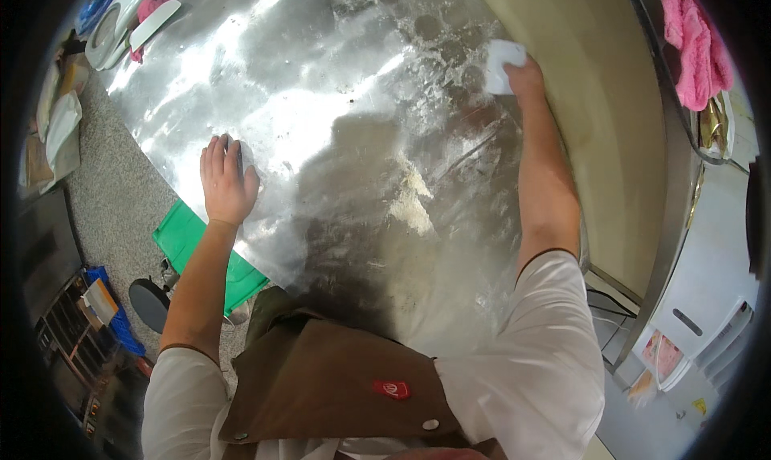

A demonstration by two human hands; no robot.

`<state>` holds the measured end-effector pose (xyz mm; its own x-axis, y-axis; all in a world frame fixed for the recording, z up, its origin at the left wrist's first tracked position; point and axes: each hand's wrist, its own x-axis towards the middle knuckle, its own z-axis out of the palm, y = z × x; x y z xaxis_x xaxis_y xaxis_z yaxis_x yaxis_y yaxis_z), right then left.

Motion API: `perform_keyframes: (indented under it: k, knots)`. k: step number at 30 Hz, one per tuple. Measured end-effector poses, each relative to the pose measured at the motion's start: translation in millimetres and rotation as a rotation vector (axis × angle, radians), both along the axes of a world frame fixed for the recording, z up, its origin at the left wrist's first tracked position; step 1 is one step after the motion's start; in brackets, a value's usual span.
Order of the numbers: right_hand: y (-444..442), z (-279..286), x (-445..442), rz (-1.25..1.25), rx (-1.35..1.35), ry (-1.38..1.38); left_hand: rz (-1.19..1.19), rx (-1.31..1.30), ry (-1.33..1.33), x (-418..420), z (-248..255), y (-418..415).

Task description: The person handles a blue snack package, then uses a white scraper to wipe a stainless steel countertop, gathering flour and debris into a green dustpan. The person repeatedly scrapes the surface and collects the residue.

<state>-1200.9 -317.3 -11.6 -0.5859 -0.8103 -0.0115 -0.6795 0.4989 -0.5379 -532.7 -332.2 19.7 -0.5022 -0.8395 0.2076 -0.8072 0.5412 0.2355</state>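
Observation:
My right hand (527, 79) grips a white plastic dough scraper (503, 67) at the right edge of a metal worktable (355, 56). The scraper looks flat and lies against or just over the metal; its exact contact cannot be told. My left hand (226, 180) rests palm down on the table's left part, fingers pointing away from me, with nothing seen in it. A pale heap of flour or dough crumbs (412, 199) lies on the metal between my hands. More white powdery residue (443, 80) is spread near the scraper and over the far right part.
White plastic items (111, 35) and a pink cloth (154, 3) sit at the far left corner. A green plastic lid or tray (181, 234) is below the left edge, near a black round object (148, 305). Pink towels (692, 50) hang at the right, beyond the beige surface (608, 98).

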Motion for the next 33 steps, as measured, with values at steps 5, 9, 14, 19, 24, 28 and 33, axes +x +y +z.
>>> perform_keyframes:
  k: [5,9,14,19,24,28,33]
  knots:
    - [-26.4,54.6,91.1,0.241,0.220,0.052,0.009,-0.009,0.014,4.8,-3.7,4.0]
    - [8.8,58.5,157.8,0.252,0.277,-0.094,-0.005,-0.007,0.014,3.9,-4.0,1.6]
    - [70.0,75.6,273.5,0.441,0.453,-0.214,0.011,-0.010,0.016,3.5,-2.5,3.3]
    - [115.6,62.6,173.0,0.010,0.236,-0.219,0.004,-0.007,0.019,3.7,-1.7,2.5]
    - [125.1,54.3,17.6,-0.435,0.225,0.179,0.016,0.033,0.007,5.9,-0.5,2.3]
    - [19.4,48.4,-1.0,-0.316,0.159,-0.034,0.042,0.069,-0.011,9.0,-4.5,4.4]
    - [-86.9,20.6,-1.6,0.006,0.059,-0.226,0.032,0.083,0.000,6.6,-4.3,0.0]
